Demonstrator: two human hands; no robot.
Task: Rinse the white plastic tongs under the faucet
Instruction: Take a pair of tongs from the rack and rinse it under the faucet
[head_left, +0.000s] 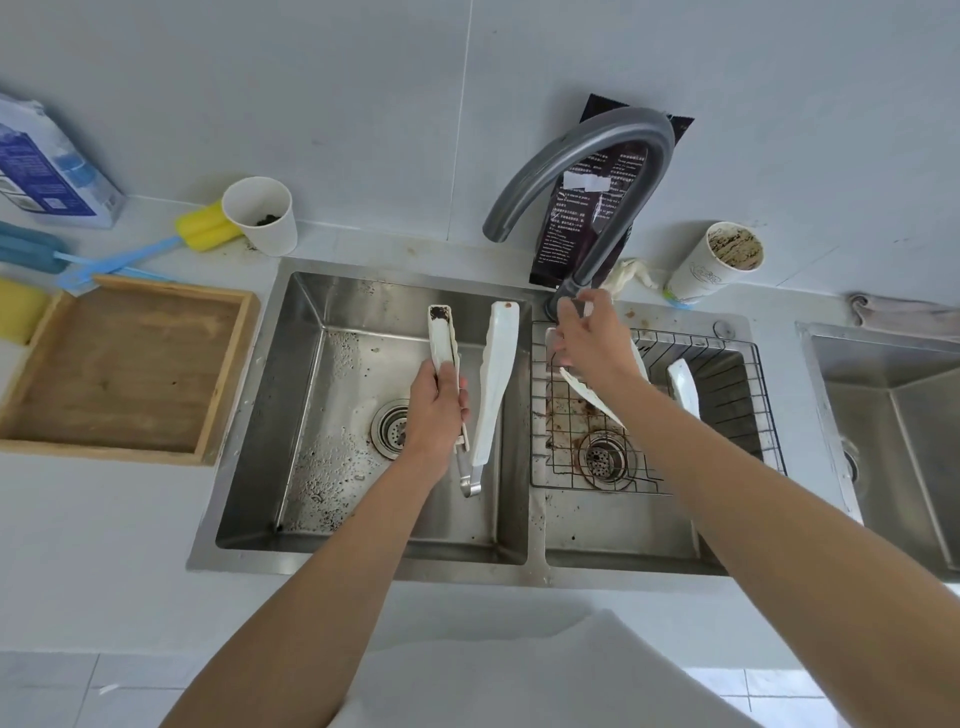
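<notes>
The white plastic tongs (498, 364) are spread open over the left sink basin (322, 415), tips pointing away from me. My left hand (434, 410) grips their left arm near the metal hinge end. Dark grime sits on the left tip, and a small brown spot on the right tip. The grey faucet (597, 150) arches over the divider, its mouth above and just behind the tongs' right tip. No water is running. My right hand (592, 343) is closed around the faucet's base, hiding any handle there.
A wire basket (737, 374) in the right basin holds other white utensils (683, 387). A wooden tray (124, 364) lies on the left counter. Paper cups (262, 215) (722, 260), a black pouch (582, 223) and a yellow sponge brush (208, 226) stand behind. Another sink (883, 395) is at right.
</notes>
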